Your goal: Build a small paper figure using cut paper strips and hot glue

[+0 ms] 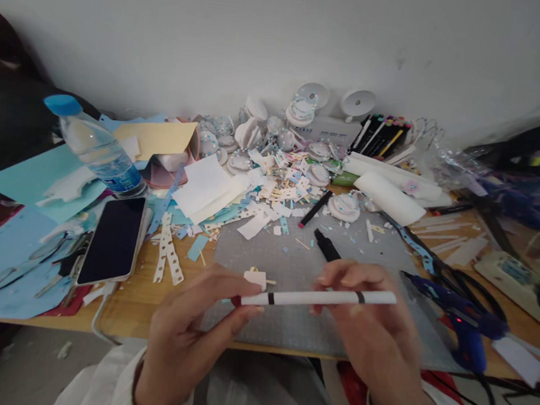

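A slim white marker-like stick [309,298] with a black band near each end lies level between my hands, above the grey cutting mat [281,336]. My left hand [203,313] pinches its left end between thumb and fingers, where a dark red spot shows. My right hand [366,318] is curled behind the stick's right half, its fingertips against it; part of that grip is hidden. Just beyond my left fingertips sits a small white card piece [256,279] with a thin stick poking out. A black marker [327,245] lies by my right fingers.
A heap of small paper cut-outs [285,182] covers the back of the mat. To the left are a phone [113,239] and a leaning water bottle [102,150]. A blue glue gun [462,320] with cables lies right; a black-and-red pen [315,208] lies ahead.
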Demonstrator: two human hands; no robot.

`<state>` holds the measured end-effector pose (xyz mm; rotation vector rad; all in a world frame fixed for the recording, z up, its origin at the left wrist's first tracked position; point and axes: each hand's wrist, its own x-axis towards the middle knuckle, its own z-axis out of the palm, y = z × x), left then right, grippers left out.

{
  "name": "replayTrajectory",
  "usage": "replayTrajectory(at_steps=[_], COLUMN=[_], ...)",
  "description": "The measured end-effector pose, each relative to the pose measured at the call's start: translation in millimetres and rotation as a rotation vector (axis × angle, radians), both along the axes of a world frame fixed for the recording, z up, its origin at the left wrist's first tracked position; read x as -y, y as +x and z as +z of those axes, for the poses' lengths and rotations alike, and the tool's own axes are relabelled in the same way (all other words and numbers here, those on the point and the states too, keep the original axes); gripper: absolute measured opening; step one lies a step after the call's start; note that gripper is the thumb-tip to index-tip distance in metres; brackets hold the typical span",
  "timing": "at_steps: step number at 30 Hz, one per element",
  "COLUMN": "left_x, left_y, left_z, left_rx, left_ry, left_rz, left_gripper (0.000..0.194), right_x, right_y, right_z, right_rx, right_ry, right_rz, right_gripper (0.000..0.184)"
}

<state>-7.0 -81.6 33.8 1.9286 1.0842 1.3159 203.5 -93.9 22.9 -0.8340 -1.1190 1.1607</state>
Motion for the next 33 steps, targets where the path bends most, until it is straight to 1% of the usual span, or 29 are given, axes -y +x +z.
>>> replayTrajectory(at_steps=[1,3,6,8,9,10,11,12,13,14,15,16,17,18,19,20,21,23,25,27,29,31,33], left_x=[1,2,4,5,5,4,3,2,0,-1,-3,-4,-5,-6,-6,-6,-5,-4,-3,-3,-3,-3,-1], left_y=[-2,-6,-13,-16,-17,-17,-16,-14,-12,-8,-5,-2,1,3,4,3,1,-5,-11,-15,-15,-14,-12], left_z=[-1.3,-3.8,-6.6,-8.2,-9.0,-9.8,-10.6,-11.3,-11.7,-11.8,-11.6,-11.1,-10.5,-9.7,-9.1,-8.5,-8.0,-7.3,-6.6,-5.5,-4.2,-3.2,-2.7], left_rx=[-0.003,-0.006,0.002,0.013,0.022,0.030,0.034,0.034,0.030,0.022,0.010,-0.002,-0.015,-0.029,-0.038,-0.040,-0.030,0.004,0.022,0.018,0.020,0.025,0.022], left_ry=[0.004,0.007,-0.008,-0.021,-0.025,-0.029,-0.033,-0.038,-0.043,-0.053,-0.062,-0.067,-0.068,-0.069,-0.070,-0.075,-0.086,-0.117,-0.130,-0.112,-0.087,-0.078,-0.094], left_rz=[0.007,0.028,0.077,0.110,0.116,0.118,0.108,0.090,0.067,0.042,0.014,-0.021,-0.061,-0.098,-0.130,-0.153,-0.159,-0.117,-0.018,0.074,0.107,0.055,-0.043], left_gripper=[0.019,0.020,0.015,0.011,0.009,0.008,0.008,0.008,0.009,0.011,0.014,0.018,0.022,0.026,0.030,0.034,0.036,0.039,0.032,0.019,0.010,0.008,0.009], right_x=[-2,-6,-7,-1,4,11,17,24,29,33,35,34,32,28,23,17,12,4,2,3,7,10,13], right_y=[4,15,33,43,46,47,45,41,34,25,14,2,-9,-19,-27,-33,-38,-41,-41,-40,-40,-40,-40], right_z=[-1.6,-3.5,-6.6,-12.6,-17.4,-23.2,-29.6,-36.2,-42.1,-46.9,-50.1,-51.2,-50.1,-47.0,-42.1,-36.1,-29.4,-16.4,-6.6,-1.1,1.0,1.3,1.2], right_rx=[0.004,-0.013,-0.072,-0.073,-0.052,-0.017,0.031,0.076,0.112,0.123,0.107,0.063,-0.009,-0.077,-0.139,-0.192,-0.230,-0.275,-0.284,-0.273,-0.263,-0.268,-0.285], right_ry=[0.005,-0.001,-0.072,-0.118,-0.127,-0.140,-0.158,-0.183,-0.215,-0.237,-0.259,-0.269,-0.272,-0.286,-0.285,-0.282,-0.280,-0.266,-0.255,-0.249,-0.252,-0.260,-0.272], right_rz=[-0.067,-0.244,-0.521,-0.645,-0.671,-0.655,-0.601,-0.516,-0.397,-0.265,-0.135,-0.005,0.083,0.136,0.152,0.134,0.099,0.027,-0.010,-0.014,-0.015,0.001,0.028], right_gripper=[0.006,0.014,0.019,0.021,0.024,0.027,0.032,0.034,0.033,0.028,0.020,0.020,0.025,0.026,0.023,0.021,0.023,0.031,0.034,0.035,0.035,0.032,0.030])
